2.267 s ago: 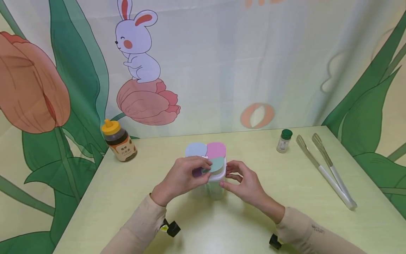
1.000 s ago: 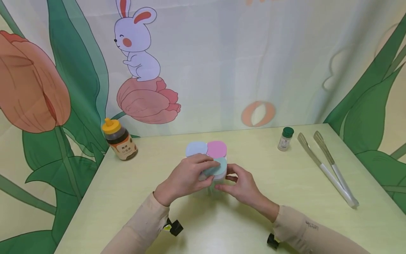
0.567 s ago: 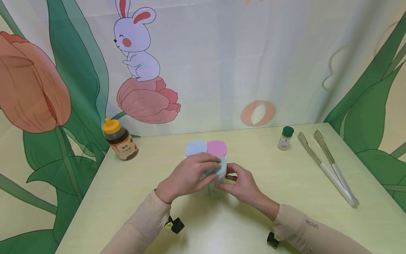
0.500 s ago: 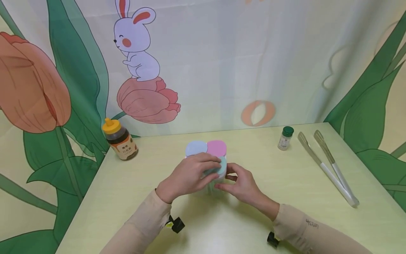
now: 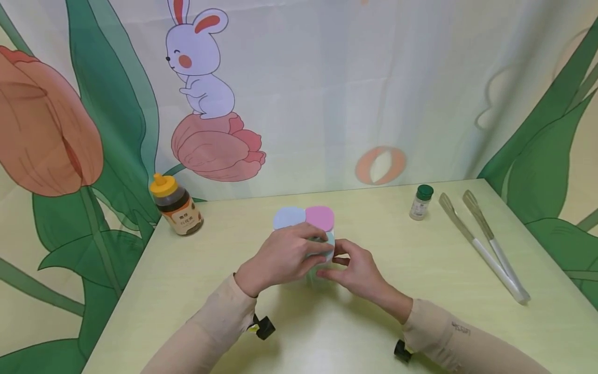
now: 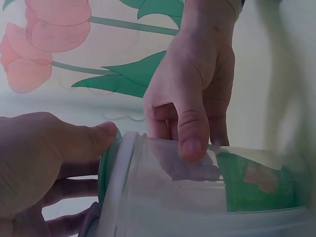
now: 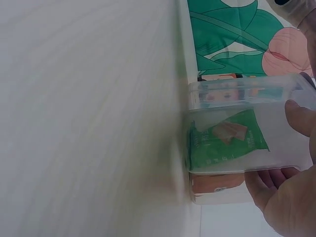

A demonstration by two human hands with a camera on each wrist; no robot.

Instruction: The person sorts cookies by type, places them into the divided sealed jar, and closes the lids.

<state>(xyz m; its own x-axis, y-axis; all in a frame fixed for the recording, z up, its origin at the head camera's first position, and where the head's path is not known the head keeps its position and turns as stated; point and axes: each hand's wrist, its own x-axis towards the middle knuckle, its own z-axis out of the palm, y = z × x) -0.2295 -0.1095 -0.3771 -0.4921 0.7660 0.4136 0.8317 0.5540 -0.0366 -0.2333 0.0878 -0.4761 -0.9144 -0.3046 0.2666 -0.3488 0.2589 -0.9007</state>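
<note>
A clear plastic storage box [image 5: 310, 279] with several coloured flip lids stands upright mid-table. Its blue lid [image 5: 288, 217] and pink lid [image 5: 320, 217] lie flat at the back. My left hand [image 5: 287, 254] rests over the front, its fingers pressing the teal lid [image 5: 331, 240] and covering most of it. In the left wrist view the thumb lies at that lid's edge. My right hand [image 5: 357, 267] grips the box's right side, thumb at the front and fingers behind. Through the wall shows a green packet [image 7: 227, 140] at the bottom of one compartment.
A honey bottle [image 5: 179, 214] with a yellow cap stands at the table's back left. Back right, there is a small green-capped shaker jar [image 5: 421, 203], with tongs [image 5: 486, 252] lying spread beside it. A printed curtain [image 5: 308, 104] hangs behind the table [image 5: 224, 228].
The teal lid, raised and pinched by the left hand at first, has swung down onto the box. The left hand then shifted slightly right over it. The right hand keeps its grip.
</note>
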